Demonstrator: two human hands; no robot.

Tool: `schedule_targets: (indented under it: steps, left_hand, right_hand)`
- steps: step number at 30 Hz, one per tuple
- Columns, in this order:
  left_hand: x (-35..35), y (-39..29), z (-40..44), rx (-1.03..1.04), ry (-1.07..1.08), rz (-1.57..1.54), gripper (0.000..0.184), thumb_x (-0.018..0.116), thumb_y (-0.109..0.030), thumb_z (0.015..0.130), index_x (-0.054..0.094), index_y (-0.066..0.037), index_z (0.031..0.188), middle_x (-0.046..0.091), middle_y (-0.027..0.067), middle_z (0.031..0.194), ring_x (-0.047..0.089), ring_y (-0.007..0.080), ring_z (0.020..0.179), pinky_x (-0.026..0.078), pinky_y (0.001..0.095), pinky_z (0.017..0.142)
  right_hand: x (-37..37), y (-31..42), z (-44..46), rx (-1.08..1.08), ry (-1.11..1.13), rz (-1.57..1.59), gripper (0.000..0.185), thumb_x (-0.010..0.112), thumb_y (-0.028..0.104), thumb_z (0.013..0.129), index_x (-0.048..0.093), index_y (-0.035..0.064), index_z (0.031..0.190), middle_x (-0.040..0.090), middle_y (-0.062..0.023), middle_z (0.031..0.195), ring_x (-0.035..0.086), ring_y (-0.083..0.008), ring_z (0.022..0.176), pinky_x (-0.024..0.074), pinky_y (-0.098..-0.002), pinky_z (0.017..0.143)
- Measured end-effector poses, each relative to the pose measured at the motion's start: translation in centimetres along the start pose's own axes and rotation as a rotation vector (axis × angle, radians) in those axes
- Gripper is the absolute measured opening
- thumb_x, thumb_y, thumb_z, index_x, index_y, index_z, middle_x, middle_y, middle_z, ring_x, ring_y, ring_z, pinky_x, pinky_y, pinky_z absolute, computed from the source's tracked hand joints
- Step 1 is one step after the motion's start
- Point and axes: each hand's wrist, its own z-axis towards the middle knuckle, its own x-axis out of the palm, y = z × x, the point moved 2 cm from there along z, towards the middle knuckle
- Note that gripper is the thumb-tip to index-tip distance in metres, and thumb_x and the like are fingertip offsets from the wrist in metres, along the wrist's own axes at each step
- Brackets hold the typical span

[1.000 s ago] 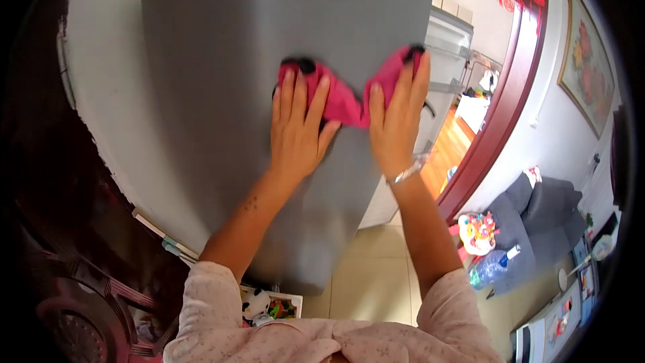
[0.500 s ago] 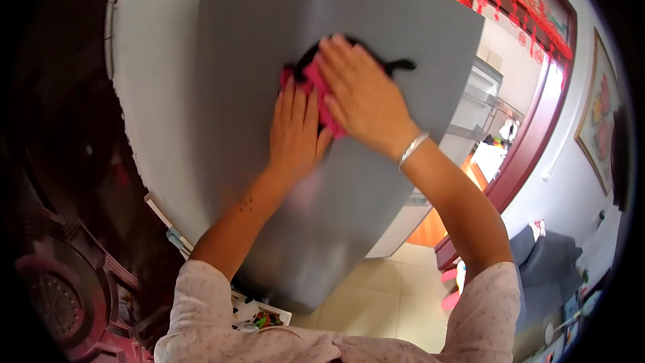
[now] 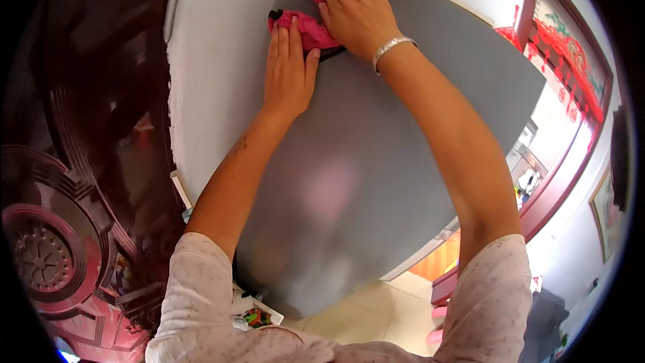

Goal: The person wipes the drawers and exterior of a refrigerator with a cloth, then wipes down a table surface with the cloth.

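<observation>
A pink cloth with black edging (image 3: pixel 310 29) lies bunched against the upper part of a grey, upright fridge-like panel (image 3: pixel 403 141). My left hand (image 3: pixel 289 70) presses on its left part, fingers pointing up and thumb apart. Higher and to the right, my right hand (image 3: pixel 357 10) lies flat over another part of the cloth, fingers extended, with a silver bracelet at its wrist. A black strap of the cloth sticks out to the right of my right hand. Both palms are hidden against the cloth.
A dark carved wooden door (image 3: pixel 87 161) stands on the left beside a white wall (image 3: pixel 215 60). Red hanging decorations (image 3: pixel 571 67) line a doorway (image 3: pixel 544 188) at right. Below are a box of small toys (image 3: pixel 259 316), floor tiles (image 3: pixel 349 319) and a grey sofa (image 3: pixel 547 316).
Both hands and the cloth have moved up the grey panel. My right hand crossed leftward from the panel's right edge. The view has shifted, showing more of the dark door.
</observation>
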Motion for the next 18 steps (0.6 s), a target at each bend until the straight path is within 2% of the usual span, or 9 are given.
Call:
schedule_targets:
  steps: [2,5,6,7,11,13,15,17,18]
  left_hand:
    - [-0.2,1.6,-0.5,-0.073,0.003,-0.015,0.062,0.045,-0.028,0.103,0.025,0.008,0.15,0.029,0.0328,0.151,0.025,0.0468,0.143,0.022,0.0492,0.118]
    - [-0.7,3.9,-2.8,-0.194,0.009,-0.095,0.061,0.044,-0.026,0.103,0.023,0.008,0.15,0.026,0.0326,0.153,0.023,0.0468,0.144,0.02,0.0486,0.119]
    - [-0.9,4.5,-4.0,-0.243,0.006,-0.165,0.061,0.043,-0.024,0.103,0.022,0.008,0.15,0.024,0.0329,0.154,0.022,0.0467,0.145,0.019,0.0482,0.119]
    - [-0.8,5.2,-5.6,-0.245,0.011,-0.156,0.061,0.043,-0.024,0.103,0.022,0.008,0.15,0.024,0.0329,0.154,0.022,0.0467,0.145,0.019,0.0482,0.119]
    - [-1.6,5.3,-12.5,-0.456,0.017,-0.401,0.061,0.043,-0.017,0.102,0.016,0.007,0.151,0.02,0.0314,0.156,0.016,0.0448,0.147,0.012,0.0454,0.121]
    - [-1.6,5.5,-17.4,-0.632,0.098,-0.341,0.062,0.042,-0.016,0.102,0.014,0.006,0.152,0.018,0.0297,0.157,0.015,0.0432,0.147,0.01,0.0446,0.121]
    - [-1.4,5.3,-22.5,-0.691,0.167,-0.251,0.063,0.042,-0.017,0.102,0.012,0.007,0.152,0.015,0.0285,0.158,0.013,0.0412,0.148,0.007,0.0444,0.121]
    - [-1.2,3.5,-26.6,-0.722,0.182,-0.177,0.066,0.043,-0.018,0.102,0.009,0.009,0.152,0.01,0.0284,0.16,0.009,0.0404,0.149,0.004,0.0445,0.122]
    - [-1.8,2.1,-27.3,-0.737,0.275,-0.154,0.068,0.043,-0.019,0.102,0.007,0.01,0.152,0.007,0.0287,0.16,0.007,0.0403,0.15,0.003,0.045,0.122]
  right_hand:
    - [1.9,1.2,1.6,0.051,0.089,-0.045,0.054,0.046,0.026,0.097,0.047,-0.0094,0.138,0.048,-0.0208,0.146,0.037,-0.0306,0.142,0.0251,-0.0402,0.119]
    - [5.2,4.4,2.5,-0.009,0.112,-0.106,0.053,0.05,0.027,0.096,0.049,-0.007,0.137,0.048,-0.0216,0.145,0.037,-0.0331,0.141,0.027,-0.0417,0.118]
    - [6.8,5.6,2.7,0.001,-0.001,-0.078,0.047,0.051,0.024,0.092,0.06,-0.0023,0.129,0.054,-0.0143,0.14,0.042,-0.0273,0.136,0.0254,-0.0386,0.117]
    - [7.3,7.2,2.6,0.006,-0.002,-0.068,0.047,0.051,0.024,0.092,0.06,-0.0023,0.129,0.054,-0.0143,0.14,0.042,-0.0273,0.136,0.0254,-0.0386,0.117]
    - [7.8,14.5,0.1,-0.166,0.452,0.047,0.041,0.052,0.024,0.089,0.065,0.0007,0.12,0.059,-0.0118,0.132,0.045,-0.025,0.132,0.0267,-0.0376,0.117]
    - [7.0,17.7,-2.0,-0.275,0.598,0.138,0.037,0.053,0.026,0.088,0.069,0.0029,0.112,0.062,-0.0095,0.124,0.048,-0.0239,0.125,0.0268,-0.0374,0.116]
    - [9.2,21.5,-6.6,-0.2,0.494,0.319,0.037,0.054,0.027,0.088,0.07,0.0041,0.112,0.062,-0.0082,0.125,0.048,-0.0234,0.125,0.0251,-0.0375,0.117]
    - [6.1,22.7,-8.5,-0.344,0.622,0.343,0.042,0.054,0.029,0.09,0.065,0.0045,0.122,0.057,-0.0088,0.136,0.043,-0.0236,0.134,0.0214,-0.0379,0.119]
    - [6.7,23.8,-10.4,-0.339,0.586,0.389,0.045,0.053,0.029,0.091,0.062,0.0049,0.127,0.053,-0.0081,0.142,0.039,-0.0229,0.138,0.0198,-0.0379,0.12]
